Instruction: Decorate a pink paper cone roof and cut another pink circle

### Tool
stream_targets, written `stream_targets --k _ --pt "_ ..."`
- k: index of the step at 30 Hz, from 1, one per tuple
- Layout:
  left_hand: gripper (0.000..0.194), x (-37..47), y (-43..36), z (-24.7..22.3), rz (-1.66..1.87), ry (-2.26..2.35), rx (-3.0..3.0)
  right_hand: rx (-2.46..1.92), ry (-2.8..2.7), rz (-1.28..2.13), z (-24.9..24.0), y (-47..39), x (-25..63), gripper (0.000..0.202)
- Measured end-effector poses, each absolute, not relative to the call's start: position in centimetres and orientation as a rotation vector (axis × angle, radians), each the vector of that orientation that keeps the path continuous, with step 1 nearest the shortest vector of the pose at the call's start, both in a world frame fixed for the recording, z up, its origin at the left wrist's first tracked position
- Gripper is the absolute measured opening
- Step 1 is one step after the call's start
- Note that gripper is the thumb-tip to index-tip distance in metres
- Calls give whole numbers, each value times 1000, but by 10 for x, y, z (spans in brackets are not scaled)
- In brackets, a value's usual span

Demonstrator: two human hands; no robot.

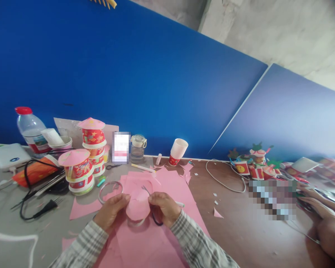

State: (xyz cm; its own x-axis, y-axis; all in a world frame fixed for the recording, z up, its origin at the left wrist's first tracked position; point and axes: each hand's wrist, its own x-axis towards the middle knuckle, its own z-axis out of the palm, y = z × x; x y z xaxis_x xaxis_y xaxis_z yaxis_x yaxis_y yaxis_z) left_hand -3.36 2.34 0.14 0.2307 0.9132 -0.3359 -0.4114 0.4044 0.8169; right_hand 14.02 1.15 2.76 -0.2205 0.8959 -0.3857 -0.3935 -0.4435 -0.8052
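Observation:
A rounded piece of pink paper (139, 206) is stretched between my two hands, above a larger pink sheet. My left hand (114, 210) pinches its left edge between thumb and fingers. At the opposite edge, my right hand (166, 208) is closed on the paper and on a pair of scissors (156, 219). The blade tips point up-left past the thumb, and the dark handle loop hangs below the fingers. Beneath the paper shows the pale rim of a round thing (136, 223), mostly hidden. A clear tape roll (110, 191) lies beside my left hand.
Red paper-cup towers with pink cone roofs (76, 171) stand at the left, near a power bank (11, 156) and a black cable. Stacked cups (178, 150) and a water bottle (138, 149) stand behind the pink sheet (167, 242). Another person's hands (312, 199) are at the right.

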Motion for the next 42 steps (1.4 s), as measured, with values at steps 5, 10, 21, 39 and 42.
stream_targets --k 5,10,21,39,42 --pt "34 -32 22 3 1045 932 723 -1138 -799 1741 28 10 140 24" --pt "36 -31 22 3 1078 1030 806 -1222 -930 1448 26 13 146 19" --pt "54 -37 5 23 1354 1211 1679 -1050 -1770 439 33 -19 138 45" --pt "53 -31 10 3 1268 1231 2084 -1073 -2014 330 27 -10 134 54" --pt "57 -31 9 6 1254 1237 2132 -1076 -2001 339 30 -10 135 54"
